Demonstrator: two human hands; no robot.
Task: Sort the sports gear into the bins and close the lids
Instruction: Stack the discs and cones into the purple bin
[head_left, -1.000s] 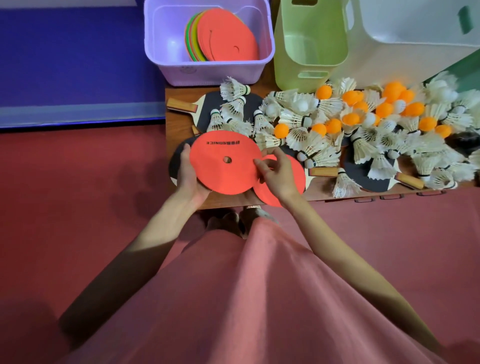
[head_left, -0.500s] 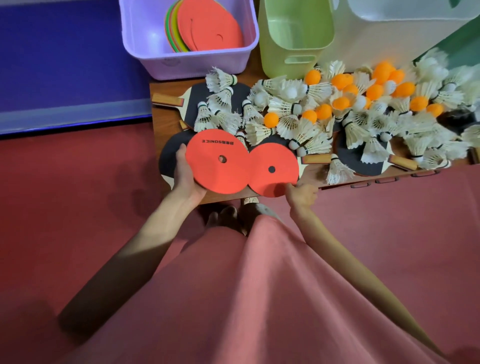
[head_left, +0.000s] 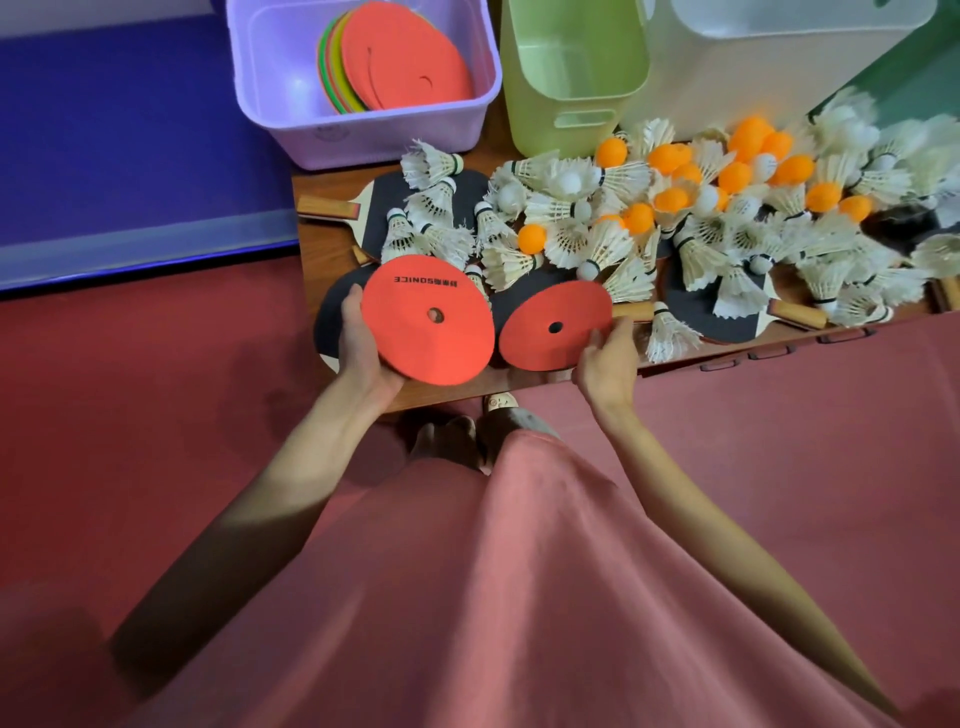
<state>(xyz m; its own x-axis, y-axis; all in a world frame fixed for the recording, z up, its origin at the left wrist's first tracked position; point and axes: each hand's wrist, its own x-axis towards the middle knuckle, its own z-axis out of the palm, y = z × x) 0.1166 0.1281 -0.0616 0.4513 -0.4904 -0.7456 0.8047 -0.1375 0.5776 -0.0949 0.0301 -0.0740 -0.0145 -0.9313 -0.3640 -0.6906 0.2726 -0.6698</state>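
Note:
My left hand (head_left: 363, 348) grips a red flat disc with black lettering (head_left: 426, 327) at its left rim, raised over the table's front edge. My right hand (head_left: 608, 358) holds a second red disc (head_left: 556, 325) by its lower right rim, beside the first. Behind them the wooden table (head_left: 332, 228) carries black table-tennis paddles (head_left: 374, 202), a heap of white shuttlecocks (head_left: 571, 208) and orange balls (head_left: 670, 156). The purple bin (head_left: 363, 124) at the back left holds several coloured discs (head_left: 400, 57). A green bin (head_left: 571, 78) and a white bin (head_left: 753, 52) stand to its right.
A blue mat (head_left: 119, 145) with a pale strip lies left of the table. Red floor (head_left: 104, 415) surrounds the table's front. My pink skirt (head_left: 493, 597) fills the lower view, with my feet (head_left: 467, 431) under the table edge. Small drawer handles (head_left: 769, 353) line the table's front.
The two discs overlapped a second ago; my right hand has pulled the second disc out to the right and now holds it by the rim. The view has shifted slightly.

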